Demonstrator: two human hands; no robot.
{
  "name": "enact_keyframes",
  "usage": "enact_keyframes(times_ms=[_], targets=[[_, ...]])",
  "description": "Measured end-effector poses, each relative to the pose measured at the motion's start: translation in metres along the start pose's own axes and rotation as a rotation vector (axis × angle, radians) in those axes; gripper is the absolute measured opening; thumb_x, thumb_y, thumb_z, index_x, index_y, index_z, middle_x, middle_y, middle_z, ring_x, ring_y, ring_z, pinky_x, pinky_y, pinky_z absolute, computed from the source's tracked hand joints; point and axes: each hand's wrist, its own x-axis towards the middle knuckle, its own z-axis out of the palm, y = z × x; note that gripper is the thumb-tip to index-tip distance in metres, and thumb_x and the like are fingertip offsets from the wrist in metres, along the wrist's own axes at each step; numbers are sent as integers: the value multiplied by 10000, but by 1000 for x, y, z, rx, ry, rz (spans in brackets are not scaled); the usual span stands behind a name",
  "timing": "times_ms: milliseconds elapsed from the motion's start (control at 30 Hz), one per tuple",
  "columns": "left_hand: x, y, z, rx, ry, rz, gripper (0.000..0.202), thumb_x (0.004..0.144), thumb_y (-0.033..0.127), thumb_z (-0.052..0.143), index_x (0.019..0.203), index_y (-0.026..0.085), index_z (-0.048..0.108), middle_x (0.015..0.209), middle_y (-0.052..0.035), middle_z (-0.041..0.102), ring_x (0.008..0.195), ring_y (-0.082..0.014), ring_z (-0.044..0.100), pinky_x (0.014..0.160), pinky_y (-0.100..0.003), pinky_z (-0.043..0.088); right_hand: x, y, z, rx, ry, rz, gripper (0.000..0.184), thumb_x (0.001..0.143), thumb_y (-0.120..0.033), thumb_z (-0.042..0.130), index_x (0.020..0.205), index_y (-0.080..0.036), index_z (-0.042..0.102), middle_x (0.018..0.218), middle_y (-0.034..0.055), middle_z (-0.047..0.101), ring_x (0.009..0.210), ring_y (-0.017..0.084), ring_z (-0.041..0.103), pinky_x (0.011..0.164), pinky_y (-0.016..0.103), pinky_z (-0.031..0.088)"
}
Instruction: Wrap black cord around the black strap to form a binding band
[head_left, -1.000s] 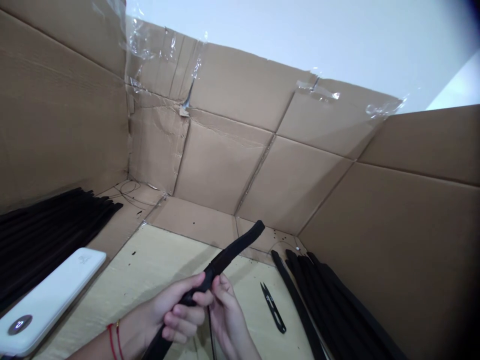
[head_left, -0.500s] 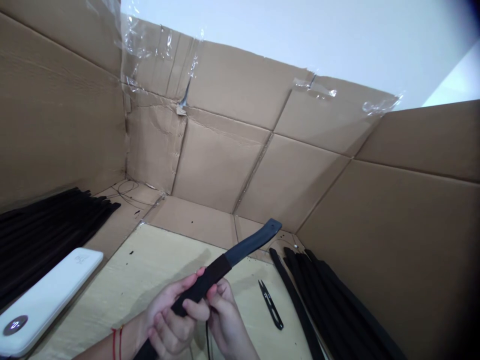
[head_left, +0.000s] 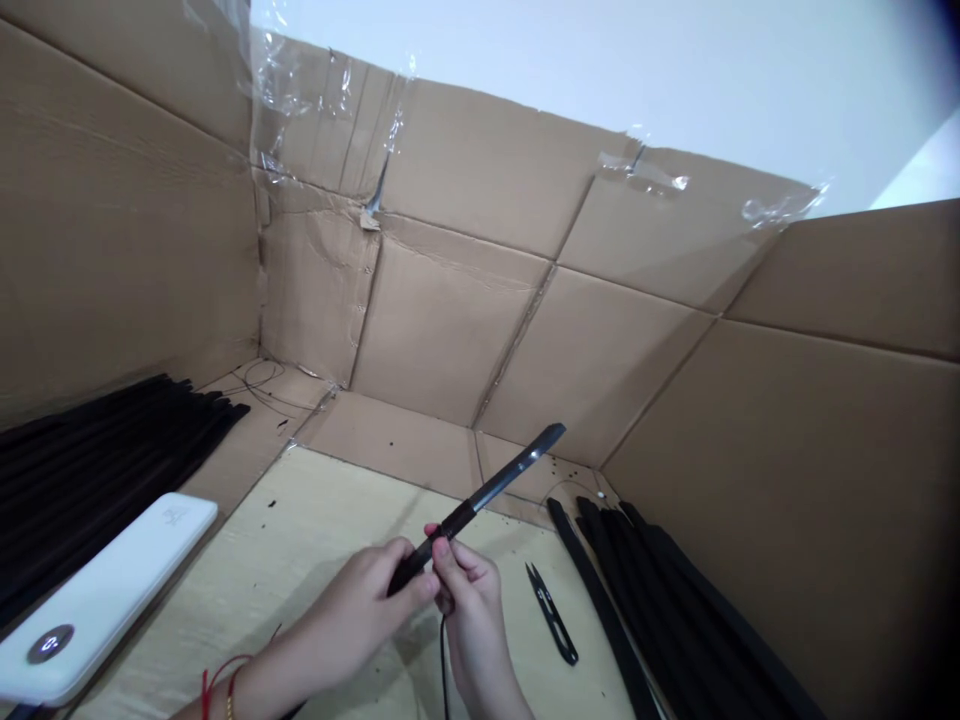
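Both my hands hold one long black strap [head_left: 501,482] that points up and to the right, seen edge-on. My left hand [head_left: 360,610] wraps round its lower part, fingers closed. My right hand [head_left: 469,590] pinches the strap just above the left hand, at the joint where the strap's thicker part begins. A thin black thread [head_left: 444,660] hangs down below my right hand. Black thread snips [head_left: 553,613] lie on the board just right of my hands.
Cardboard walls [head_left: 465,300] enclose the work area. A pile of black straps [head_left: 660,610] lies at the right, another pile [head_left: 97,460] at the left. A white power bank [head_left: 105,595] rests at the lower left on the wooden board [head_left: 300,540].
The strap has been rolled so its thin edge faces me instead of its flat face. My hands have slid up along it and moved slightly right.
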Motion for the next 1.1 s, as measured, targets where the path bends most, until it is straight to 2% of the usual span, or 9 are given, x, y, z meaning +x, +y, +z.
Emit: enact_keyframes(times_ms=[67,167,267,367,533,667,767,933,1100], targets=[[-3,2,1,-21,-15,-9,457,895,601,471,843,151,532,754,-12,538,718,-116,486,639,-231,371,-1,0,2,27,-2,10,568,557,-552,874,789,-75,674,576,-30,379,513,31,253,493,175,163],[-4,3,0,-386,-234,-214,559,851,737,394,868,182,460,636,60,374,489,-59,290,454,-200,234,-3,-3,5,42,-27,34,573,573,-580,854,577,-109,527,481,-52,304,456,36,255,469,193,165],[-1,2,-5,-712,-461,-341,636,735,817,492,865,198,425,591,95,282,419,-31,140,380,-182,121,-6,-7,7,72,-19,96,594,534,-571,871,572,-129,477,475,-53,317,446,47,294,460,193,188],[6,-3,-9,-752,-562,-359,673,685,827,538,858,181,455,558,97,289,400,-29,160,360,-173,151,-7,-7,8,78,-12,97,585,545,-544,873,566,-139,451,464,-72,264,442,38,227,448,194,166],[5,0,-7,-326,-265,-175,682,778,796,425,946,140,505,652,-13,547,458,-104,458,464,-238,364,-4,-4,7,44,89,22,611,534,-570,863,576,-151,420,483,-92,204,463,31,135,451,206,115],[-5,11,-5,236,14,-82,365,895,509,482,901,153,560,748,-75,633,638,-175,575,583,-261,335,-1,-2,4,89,147,2,638,547,-534,874,588,-168,354,528,-96,166,502,36,97,461,211,99],[-9,16,-9,538,115,-89,355,886,500,499,896,158,594,757,-105,658,700,-238,615,588,-274,299,0,2,5,131,76,26,581,595,-522,863,613,-149,418,540,-88,173,509,40,109,466,208,114],[-3,15,-19,198,-100,-71,488,845,632,521,827,151,596,593,-15,552,522,-145,540,472,-220,326,0,7,4,269,25,175,684,498,-515,914,988,-116,655,565,-95,188,515,39,126,467,178,139],[0,13,-23,-382,-449,-278,667,769,849,357,764,191,465,410,75,359,292,-64,226,293,-193,178,-3,-3,1,223,-13,106,576,459,-489,932,783,-116,635,556,-87,217,493,27,114,451,191,106]])
